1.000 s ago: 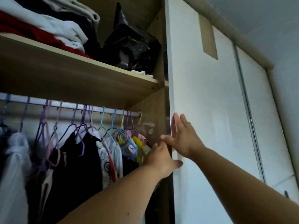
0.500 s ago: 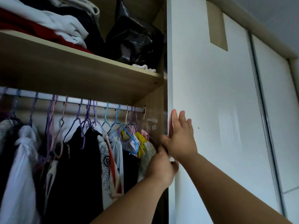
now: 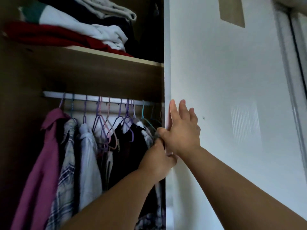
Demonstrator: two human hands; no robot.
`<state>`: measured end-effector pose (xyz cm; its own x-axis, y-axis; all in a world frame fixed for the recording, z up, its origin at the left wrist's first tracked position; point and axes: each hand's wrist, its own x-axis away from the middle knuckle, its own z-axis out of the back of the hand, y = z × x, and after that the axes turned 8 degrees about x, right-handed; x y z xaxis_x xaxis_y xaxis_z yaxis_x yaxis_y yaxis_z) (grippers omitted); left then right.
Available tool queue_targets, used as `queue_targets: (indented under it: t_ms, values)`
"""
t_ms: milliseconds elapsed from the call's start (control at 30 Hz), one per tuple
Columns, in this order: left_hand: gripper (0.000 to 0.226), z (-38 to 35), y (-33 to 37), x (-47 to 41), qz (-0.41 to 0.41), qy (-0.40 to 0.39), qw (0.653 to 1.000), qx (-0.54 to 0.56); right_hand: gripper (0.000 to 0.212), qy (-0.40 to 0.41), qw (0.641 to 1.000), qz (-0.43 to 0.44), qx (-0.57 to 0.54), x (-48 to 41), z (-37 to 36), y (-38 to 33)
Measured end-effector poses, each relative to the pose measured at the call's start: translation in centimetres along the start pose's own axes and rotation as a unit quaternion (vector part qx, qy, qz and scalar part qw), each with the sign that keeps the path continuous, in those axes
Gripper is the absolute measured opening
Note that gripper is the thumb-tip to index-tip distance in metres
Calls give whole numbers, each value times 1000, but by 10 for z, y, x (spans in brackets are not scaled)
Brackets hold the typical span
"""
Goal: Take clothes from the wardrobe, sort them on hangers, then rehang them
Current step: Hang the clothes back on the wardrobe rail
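We are only at the beginning: our right hand (image 3: 182,131) lies with straight fingers on the white sliding wardrobe door (image 3: 224,80), our left hand (image 3: 157,161) curls around its edge, and the clothes (image 3: 86,155) all hang on coloured plastic hangers (image 3: 99,123) on the silver rail (image 3: 93,97), none taken out yet.

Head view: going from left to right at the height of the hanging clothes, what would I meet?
purple shirt → plaid shirt → white garment → black garment → left hand → right hand → white door
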<state>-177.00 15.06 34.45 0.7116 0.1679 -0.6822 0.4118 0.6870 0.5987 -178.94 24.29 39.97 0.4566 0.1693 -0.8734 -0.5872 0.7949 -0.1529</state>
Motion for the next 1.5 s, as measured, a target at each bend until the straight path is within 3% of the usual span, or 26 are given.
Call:
queue_targets:
  t_ms: [167,333,467,567,733,967,1067,1133,1367,1500]
  values:
    - [69,55,-13,25,3,16,1000,-12,88,-1,1000,24,-1,10,-5,-53]
    - [84,101,-32,47,9,39,999,-36,87,9,998,67,19,22,-12,-97]
    - [66,142,-39,68,19,73,988,-132,92,31,993,102,49,25,-22,-131]
    - [47,174,-32,91,-51,122,962,-240,93,44,990,127,49,25,-30,-154]
    - [98,213,-30,115,-19,217,856,-469,83,87,981,161,60,31,-45,-186]
    - [120,262,-36,144,54,292,804,-515,65,125,964,234,35,47,-50,-218]
    - [130,280,-42,153,48,318,793,-517,64,118,960,252,23,53,-50,-230]
    - [134,290,-42,158,34,326,793,-513,64,112,960,257,23,58,-51,-236]
    - [125,325,-50,171,-10,272,847,-457,66,98,960,260,10,68,-51,-263]
    - [114,337,-53,175,-37,239,841,-484,67,90,960,264,15,69,-49,-279]
